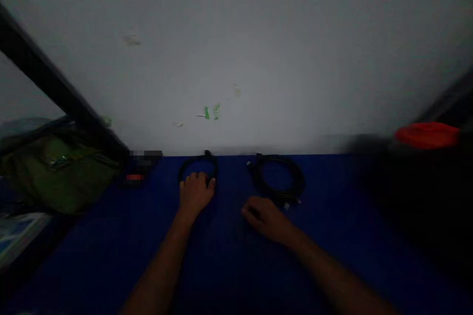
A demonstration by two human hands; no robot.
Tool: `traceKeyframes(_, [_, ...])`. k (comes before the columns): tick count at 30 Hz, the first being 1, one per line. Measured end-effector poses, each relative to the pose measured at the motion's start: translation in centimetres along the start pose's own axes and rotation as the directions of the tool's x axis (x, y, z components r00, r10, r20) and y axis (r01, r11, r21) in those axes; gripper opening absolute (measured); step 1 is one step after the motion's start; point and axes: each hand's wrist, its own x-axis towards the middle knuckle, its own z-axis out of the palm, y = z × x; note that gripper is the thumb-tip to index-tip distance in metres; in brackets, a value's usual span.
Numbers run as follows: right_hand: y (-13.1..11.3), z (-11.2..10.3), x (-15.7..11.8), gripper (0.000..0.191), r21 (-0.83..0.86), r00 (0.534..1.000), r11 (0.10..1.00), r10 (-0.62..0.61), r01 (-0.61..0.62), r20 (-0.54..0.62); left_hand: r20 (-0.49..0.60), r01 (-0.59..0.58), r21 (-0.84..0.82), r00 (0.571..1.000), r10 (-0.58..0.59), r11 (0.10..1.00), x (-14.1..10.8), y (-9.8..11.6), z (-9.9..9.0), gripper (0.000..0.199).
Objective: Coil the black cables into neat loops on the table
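Note:
Against the wall, a coiled black cable lies on the blue tabletop. My left hand rests over the near part of that coil, its fingers closed around something dark that they largely hide. Right of it sits a second, thicker black cable coil with light-coloured connector ends. My right hand is just in front of this second coil, its fingers curled and nothing visible in them. The picture is dim.
A green bag stands at the left beside a dark post. Near the wall lies a dark box. An orange-red object tops a dark mass at the right. The pale wall bounds the back.

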Motion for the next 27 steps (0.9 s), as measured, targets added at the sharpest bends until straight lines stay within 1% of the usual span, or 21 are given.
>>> traceKeyframes(2, [-0.1,0.0,0.1,0.019,0.004,1.000,1.000,-0.010,0.010,0.001,0.048,-0.020,-0.008,0.999,0.021,1.000,-0.1,0.0,-0.2,0.043])
traceKeyframes(4, [-0.1,-0.1,0.1,0.020,0.014,1.000,1.000,-0.011,0.011,-0.003,0.089,-0.051,-0.033,0.995,0.054,0.998,-0.1,0.0,-0.3,0.040])
traceKeyframes(7, [0.1,-0.2,0.1,0.019,0.038,1.000,0.999,0.003,-0.002,-0.014,0.130,-0.113,-0.104,0.983,0.127,0.988,-0.1,0.1,-0.4,0.027])
traceKeyframes(10, [0.4,-0.3,0.1,0.017,0.074,0.997,0.996,0.046,-0.041,-0.067,0.148,-0.161,-0.224,0.969,0.197,0.961,-0.3,0.5,-0.4,0.015])
traceKeyframes(13, [0.6,-0.4,0.1,0.013,0.105,0.986,0.993,0.071,-0.056,-0.154,0.145,-0.179,-0.369,0.958,0.247,0.912,-0.8,1.3,-0.3,0.008])
traceKeyframes(15, [0.7,-0.4,0.2,0.018,0.131,0.976,0.990,0.080,-0.054,-0.201,0.131,-0.201,-0.475,0.947,0.295,0.857,-1.3,1.9,-0.3,0.006])
traceKeyframes(17, [0.7,-0.3,0.3,0.024,0.194,0.968,0.978,0.119,-0.076,-0.219,0.132,-0.214,-0.584,0.927,0.352,0.783,-1.9,2.5,-0.2,0.006])
traceKeyframes(19, [0.8,-0.1,0.4,0.028,0.323,0.965,0.934,0.210,-0.150,-0.160,0.166,-0.191,-0.682,0.900,0.403,0.706,-2.5,3.1,-0.1,0.007])
traceKeyframes(22, [1.1,0.3,0.6,0.034,0.535,0.941,0.792,0.339,-0.295,0.016,0.212,-0.145,-0.775,0.857,0.469,0.615,-3.2,4.0,-0.1,0.009])
traceKeyframes(24, [1.1,0.3,0.7,0.035,0.623,0.922,0.699,0.375,-0.351,0.099,0.217,-0.135,-0.803,0.840,0.497,0.580,-3.5,4.4,0.0,0.009])
traceKeyframes(27, [0.8,0.1,0.7,0.035,0.716,0.901,0.571,0.386,-0.401,0.197,0.211,-0.133,-0.822,0.831,0.514,0.553,-3.7,4.6,0.0,0.011])
